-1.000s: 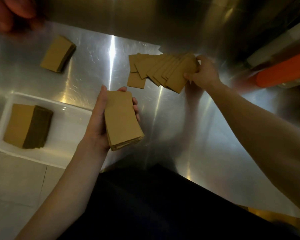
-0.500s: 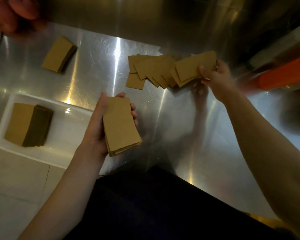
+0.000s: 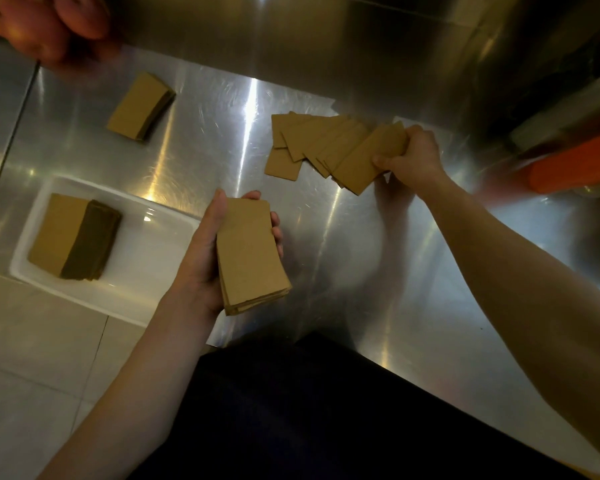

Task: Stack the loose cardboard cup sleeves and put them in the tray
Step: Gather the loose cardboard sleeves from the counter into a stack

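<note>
While the left hand (image 3: 201,261) clamps its stack (image 3: 250,258), the right hand (image 3: 413,157) has swung back to the fan (image 3: 309,140) at the far edge of the counter (image 3: 361,271), pinching its end sleeves (image 3: 368,161) (gathering goes on).

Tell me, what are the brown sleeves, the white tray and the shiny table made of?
Sleeves in the left hand: likely thin cardboard, matte brown, layered edges showing. Tray: probably plastic, smooth glossy white. Table: looks like brushed stainless steel, with bright streaky reflections.
</note>
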{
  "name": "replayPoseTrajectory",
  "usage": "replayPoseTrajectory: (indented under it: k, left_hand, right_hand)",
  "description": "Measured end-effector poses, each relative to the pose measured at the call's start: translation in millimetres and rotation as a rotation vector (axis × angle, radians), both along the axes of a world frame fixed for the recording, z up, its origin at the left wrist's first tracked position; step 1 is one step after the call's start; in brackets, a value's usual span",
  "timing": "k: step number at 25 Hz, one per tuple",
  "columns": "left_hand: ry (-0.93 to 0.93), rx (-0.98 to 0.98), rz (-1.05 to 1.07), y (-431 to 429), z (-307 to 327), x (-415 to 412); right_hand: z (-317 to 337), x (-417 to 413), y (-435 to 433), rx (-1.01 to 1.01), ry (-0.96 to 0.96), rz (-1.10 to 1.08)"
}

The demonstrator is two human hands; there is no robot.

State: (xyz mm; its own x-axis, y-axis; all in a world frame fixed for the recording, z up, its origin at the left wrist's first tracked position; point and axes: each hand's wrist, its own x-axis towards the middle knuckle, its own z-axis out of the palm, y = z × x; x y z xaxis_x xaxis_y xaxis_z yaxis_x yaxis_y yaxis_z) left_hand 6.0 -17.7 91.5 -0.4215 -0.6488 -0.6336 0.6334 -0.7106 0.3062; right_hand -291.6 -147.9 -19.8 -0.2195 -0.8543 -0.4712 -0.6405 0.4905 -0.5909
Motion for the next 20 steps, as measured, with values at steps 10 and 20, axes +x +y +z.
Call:
replayPoseTrajectory:
  k: [10,20]
  left_hand:
    - [-0.007,0.027,0.028,10.2,1.1,-4.2]
    - [-0.085,0.025,-0.046,39.1,-14.6,-2.9]
  right_hand:
    - [67.4,8.0,57.7,-0.002,-0.648,-0.175]
    - [138.9,47.5,115.9,0.1,-0.909,0.087]
